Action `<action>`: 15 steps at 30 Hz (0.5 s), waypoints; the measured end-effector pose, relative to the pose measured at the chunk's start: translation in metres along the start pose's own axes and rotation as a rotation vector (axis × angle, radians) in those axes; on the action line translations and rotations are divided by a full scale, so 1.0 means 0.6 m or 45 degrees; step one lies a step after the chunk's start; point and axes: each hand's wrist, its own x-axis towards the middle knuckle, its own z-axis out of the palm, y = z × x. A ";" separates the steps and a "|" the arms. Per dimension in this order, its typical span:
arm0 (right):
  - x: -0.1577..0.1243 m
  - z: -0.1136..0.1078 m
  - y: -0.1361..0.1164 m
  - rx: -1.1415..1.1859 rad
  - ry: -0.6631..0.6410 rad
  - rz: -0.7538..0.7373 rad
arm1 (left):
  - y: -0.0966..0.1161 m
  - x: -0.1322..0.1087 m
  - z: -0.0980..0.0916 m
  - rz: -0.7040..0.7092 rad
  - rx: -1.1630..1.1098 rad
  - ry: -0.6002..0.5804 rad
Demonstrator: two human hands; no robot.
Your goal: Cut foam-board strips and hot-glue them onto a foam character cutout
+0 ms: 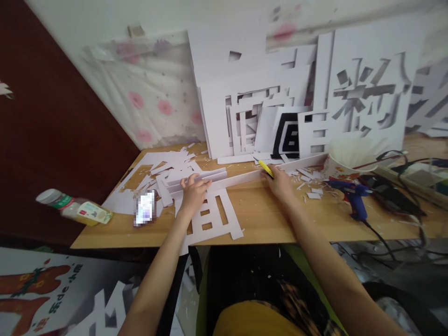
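My left hand [193,192] has its fingers curled over the near end of a long white strip [241,179], which looks like foam board and stands on its edge. Shorter white strips [213,174] lie just behind those fingers. In my right hand [281,185] is a yellow utility knife [265,168], its tip pointing up and left. That hand also rests against the long strip, which runs on to the right past it. Under my left hand and forearm lies a white cut-out character [224,212] with rectangular openings, partly covered.
White cut boards [217,116] lean on the wall. Scraps [168,179] litter the table's left. A phone [144,208] and tipped-looking bottle [79,207] are near the left edge. At right are a blue glue gun [356,198], its cord and a paper tub [345,161] of translucent sticks.
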 end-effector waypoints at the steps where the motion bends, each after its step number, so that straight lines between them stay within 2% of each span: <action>1: 0.000 0.000 -0.002 0.015 0.004 0.000 | -0.002 0.002 -0.001 0.025 0.002 0.013; 4: -0.008 -0.012 -0.014 0.060 0.021 0.001 | -0.005 0.007 0.002 0.077 0.009 0.081; 7: -0.046 -0.037 -0.045 0.190 0.095 -0.008 | -0.006 0.011 0.013 0.082 0.014 0.166; 8: -0.066 -0.045 -0.060 0.337 0.132 -0.010 | -0.007 0.011 0.017 0.073 0.012 0.190; 9: -0.089 -0.051 -0.076 0.510 0.100 -0.006 | -0.007 0.011 0.022 0.065 0.011 0.215; 10: -0.112 -0.055 -0.093 0.672 -0.021 0.023 | -0.007 0.011 0.026 0.056 0.009 0.240; 12: -0.154 -0.053 -0.127 0.929 -0.455 0.120 | -0.007 0.009 0.034 0.040 0.003 0.283; 13: -0.170 -0.048 -0.141 1.002 -0.622 0.177 | -0.008 0.007 0.038 0.035 -0.002 0.301; 15: -0.187 -0.031 -0.163 1.023 -0.822 0.274 | -0.007 0.003 0.042 0.034 -0.014 0.329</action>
